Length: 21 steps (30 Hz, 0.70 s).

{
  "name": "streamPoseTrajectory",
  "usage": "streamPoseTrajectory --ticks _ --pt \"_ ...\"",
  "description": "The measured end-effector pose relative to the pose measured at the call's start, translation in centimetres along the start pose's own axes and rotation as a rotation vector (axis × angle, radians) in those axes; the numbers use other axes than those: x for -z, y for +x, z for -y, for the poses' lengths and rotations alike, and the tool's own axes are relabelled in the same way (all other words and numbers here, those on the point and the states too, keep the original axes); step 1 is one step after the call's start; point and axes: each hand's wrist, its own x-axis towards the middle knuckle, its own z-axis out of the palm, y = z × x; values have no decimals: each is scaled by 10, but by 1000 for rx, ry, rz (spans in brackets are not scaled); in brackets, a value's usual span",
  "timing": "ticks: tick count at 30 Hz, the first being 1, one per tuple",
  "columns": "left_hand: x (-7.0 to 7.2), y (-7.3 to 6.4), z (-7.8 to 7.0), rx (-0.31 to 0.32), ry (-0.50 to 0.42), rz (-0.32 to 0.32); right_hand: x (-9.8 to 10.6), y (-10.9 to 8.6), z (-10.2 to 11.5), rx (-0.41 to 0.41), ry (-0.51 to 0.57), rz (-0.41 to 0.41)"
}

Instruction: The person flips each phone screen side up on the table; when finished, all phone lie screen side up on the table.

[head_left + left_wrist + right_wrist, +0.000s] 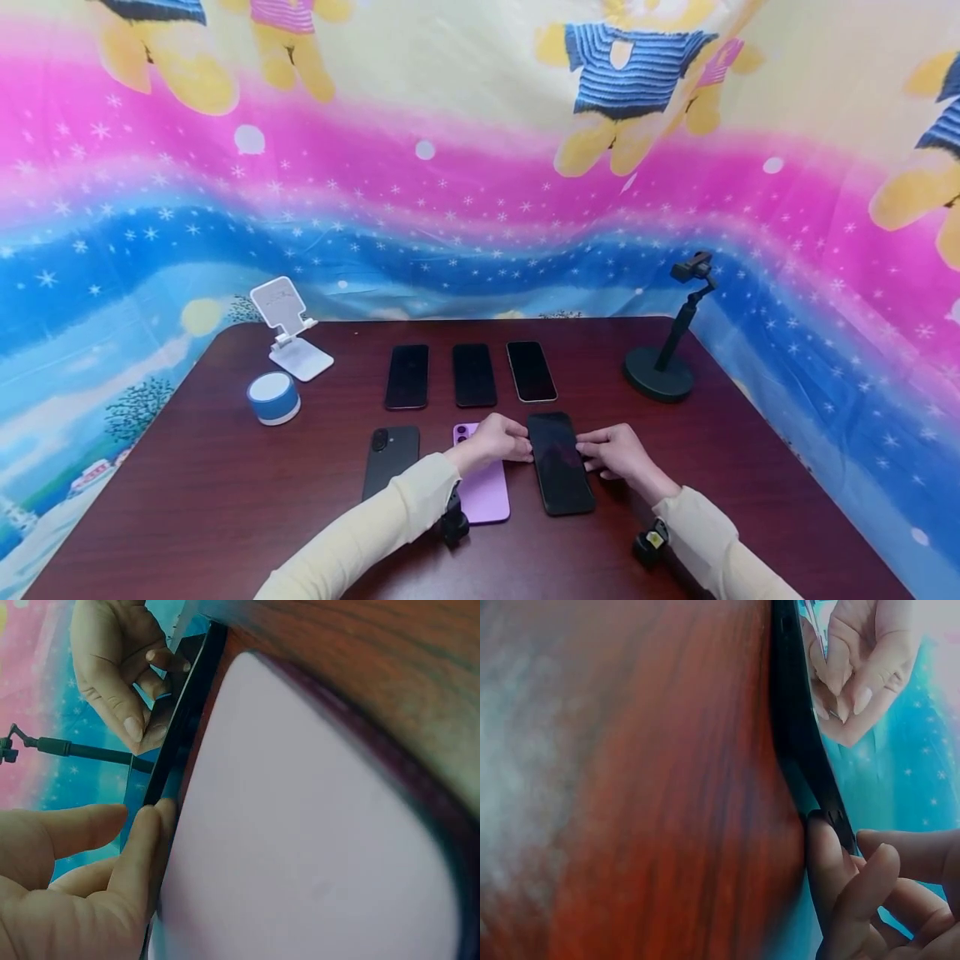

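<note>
The left grip [498,440] and right grip [617,452] are pinching a black phone [561,467] by its left and right edges, fingertips closed against it. It is facing screen-up near the middle of the worktop [757,483], right of a purple phone [487,493]; three dark phones [474,375] are lying in a far row.

Left arm [360,525] and right arm [716,542] reach forward, left fingers [517,450] and right fingers [597,436] facing, both pinching.

Long cream sleeves [341,529] were worn, and black wrist cameras [454,522] (the right one bearing a yellow patch [655,539]) were fitted.
</note>
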Motion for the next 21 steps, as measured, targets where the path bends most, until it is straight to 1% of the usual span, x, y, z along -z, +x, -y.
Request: streamPoseTrajectory --ticks 3,6,14,18,21 --pt "0 1 1 34 -8 6 -1 0 0 3 -12 5" --pt "-1 1 1 51 -14 7 0 0 -1 25 -45 8" --pt "-2 3 -1 44 13 37 1 -2 0 49 -105 -8" --pt "-1 2 -3 44 33 56 2 -2 1 38 -103 -6" --pt "-1 2 -2 53 31 63 2 -2 0 21 -92 -3"
